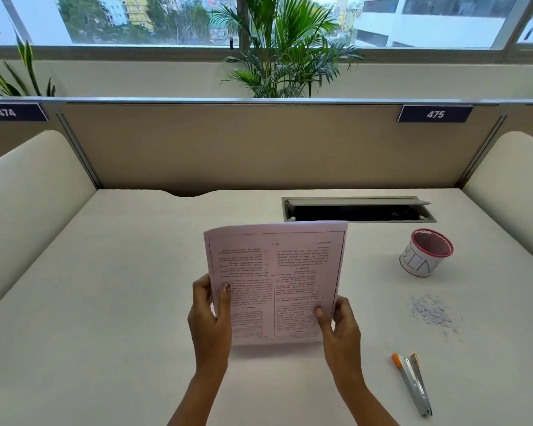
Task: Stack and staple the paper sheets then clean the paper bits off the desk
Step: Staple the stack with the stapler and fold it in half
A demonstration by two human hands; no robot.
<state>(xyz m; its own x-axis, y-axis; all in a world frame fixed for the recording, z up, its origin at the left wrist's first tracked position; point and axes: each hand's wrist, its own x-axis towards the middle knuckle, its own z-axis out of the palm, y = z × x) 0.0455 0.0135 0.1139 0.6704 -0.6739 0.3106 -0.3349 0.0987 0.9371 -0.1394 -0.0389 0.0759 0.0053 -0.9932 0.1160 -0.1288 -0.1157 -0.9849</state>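
Head view | left hand [210,318] pinching paper sheets [277,272], left edge | right hand [340,327] pinching right edge | held upright over tabletop [105,302] | stapler [413,384], paper bits [433,313], bin [425,259] rightward

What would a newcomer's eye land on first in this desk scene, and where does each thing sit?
The printed paper sheets stand out first, held up over the middle of the desk by the left hand and right hand at their lower sides. Right of them lie scattered paper bits, with a red-rimmed cup marked BIN behind and an orange stapler nearer the person.
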